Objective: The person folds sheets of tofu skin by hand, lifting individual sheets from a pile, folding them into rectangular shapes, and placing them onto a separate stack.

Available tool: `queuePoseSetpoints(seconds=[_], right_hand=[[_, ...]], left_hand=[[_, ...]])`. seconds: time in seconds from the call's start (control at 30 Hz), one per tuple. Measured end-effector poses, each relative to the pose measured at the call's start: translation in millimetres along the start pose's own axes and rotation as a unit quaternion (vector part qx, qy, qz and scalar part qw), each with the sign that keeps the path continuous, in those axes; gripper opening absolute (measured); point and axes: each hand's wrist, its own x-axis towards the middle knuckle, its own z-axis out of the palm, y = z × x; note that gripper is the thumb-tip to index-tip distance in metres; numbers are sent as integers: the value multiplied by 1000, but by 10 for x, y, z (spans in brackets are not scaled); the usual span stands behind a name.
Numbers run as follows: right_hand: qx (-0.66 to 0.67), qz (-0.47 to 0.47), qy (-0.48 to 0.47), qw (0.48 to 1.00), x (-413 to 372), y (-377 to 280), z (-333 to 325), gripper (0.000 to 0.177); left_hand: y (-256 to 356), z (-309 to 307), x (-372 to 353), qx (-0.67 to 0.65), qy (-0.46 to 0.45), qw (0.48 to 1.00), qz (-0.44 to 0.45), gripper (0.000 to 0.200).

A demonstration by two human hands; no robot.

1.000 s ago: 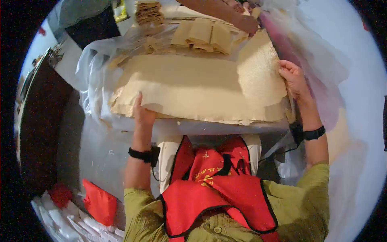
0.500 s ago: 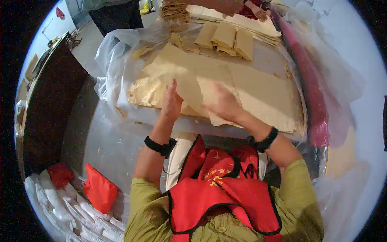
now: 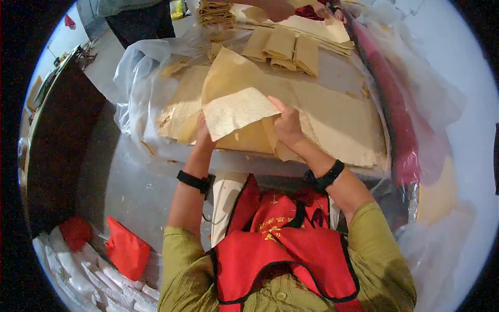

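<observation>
A thin, tan, wrinkled sheet (image 3: 239, 112), which looks like tofu skin, is lifted off the table with its near part folded over. My left hand (image 3: 205, 132) closes on the sheet's left edge, its fingers partly hidden behind it. At the right corner, my right hand (image 3: 289, 125) pinches the sheet between thumb and fingers. Beneath and around it lie more flat, overlapping tan sheets (image 3: 338, 122), spread across the near side of the table.
Folded tan packets (image 3: 280, 44) lie at the back of the table, beside a stack of folded sheets (image 3: 217, 14). Clear plastic (image 3: 138, 67) drapes over the left edge. Other people's hands (image 3: 338, 13) show at the far side. A dark panel (image 3: 62, 135) stands left.
My right hand has gone from a blur over the sheets to pinching a corner. The sheet is now raised and folded between my hands, and my left hand has moved slightly left.
</observation>
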Motion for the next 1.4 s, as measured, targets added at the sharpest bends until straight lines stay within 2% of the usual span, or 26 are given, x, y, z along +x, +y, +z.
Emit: queuePoseSetpoints(seconds=[0.1, 0.17, 0.23, 0.27, 0.3, 0.33, 0.37, 0.4, 0.43, 0.5, 0.57, 0.63, 0.7, 0.73, 0.77, 0.8, 0.83, 0.87, 0.97, 1.03, 1.17, 1.23, 1.27, 1.33, 1.37, 1.4], right_hand=[[10, -117, 106, 987, 29, 206, 38, 27], [-2, -15, 96, 995, 144, 121, -106, 26], [4, 52, 88, 995, 270, 123, -315, 25], [13, 68, 87, 994, 328, 185, -485, 24], [20, 85, 88, 992, 344, 234, -616, 24], [16, 102, 52, 993, 307, 264, -663, 26], [14, 119, 13, 993, 249, 294, -662, 28], [14, 133, -28, 991, 206, 308, -627, 31], [-2, 90, -31, 995, 182, 296, -541, 37], [-34, 6, -37, 999, 125, 210, -295, 51], [-202, -130, -71, 968, 145, -194, -203, 68], [-275, -173, -145, 934, 171, -497, -25, 73], [-283, -249, -102, 921, 224, -542, 281, 64], [-286, -286, -80, 911, 255, -547, 386, 59], [-284, -229, -132, 921, 344, -541, 431, 52], [-281, -171, -184, 926, 482, -516, 468, 45], [-275, -111, -236, 925, 596, -481, 496, 38], [-262, -150, -155, 941, 632, -316, 551, 20], [-191, -164, -36, 967, 813, -215, 381, 14], [-53, -192, 45, 979, 897, -173, 138, 13], [-94, -58, 83, 990, 1041, 227, -167, 21], [-56, 92, 69, 992, 1106, 217, -393, 26], [63, 120, 111, 985, 1073, 154, -474, 26], [295, 164, 193, 921, 906, -13, -671, 25], [313, 181, 197, 912, 817, 35, -721, 26], [331, 198, 200, 901, 714, 136, -751, 28]], left_hand=[[-29, -23, 72, 98, -13, 995, 27, 37], [-247, -220, 204, 60, -16, 993, 103, 40], [-263, -511, 381, 63, 37, 997, 12, 46], [-300, -564, 392, 105, 21, 993, 42, 47], [-196, -444, 358, 246, -3, 968, 39, 47], [-88, -319, 320, 382, -27, 923, 43, 48], [74, -151, 279, 596, -51, 801, 12, 47], [85, -110, 268, 690, -45, 721, 38, 46], [94, -69, 256, 774, -34, 629, 64, 45], [-116, -124, 239, 756, 35, 612, 229, 40], [-82, -129, 233, 694, 7, 691, 202, 35], [-358, -488, 486, 651, -18, 739, 173, 33], [-578, -676, 620, 644, -4, 759, 98, 30], [-548, -610, 607, 571, 23, 819, 50, 30], [-518, -543, 594, 490, 58, 870, 9, 30], [-334, -230, 430, 312, 102, 944, -32, 29], [-172, 44, 282, 122, 143, 980, -72, 29], [-88, 182, 209, 52, 120, 989, -63, 46], [-38, 23, 188, -57, 40, 996, -55, 62], [-41, 27, 248, -32, 76, 994, -74, 67], [33, 90, 223, -51, 111, 990, -76, 69], [51, 93, 206, -63, 115, 989, -74, 69], [51, 98, 206, -70, 116, 988, -74, 69], [-13, 5, 251, -69, 105, 989, -75, 65], [-77, -24, 276, -69, 99, 990, -77, 63], [-77, 92, 245, 12, 109, 992, -68, 61]])
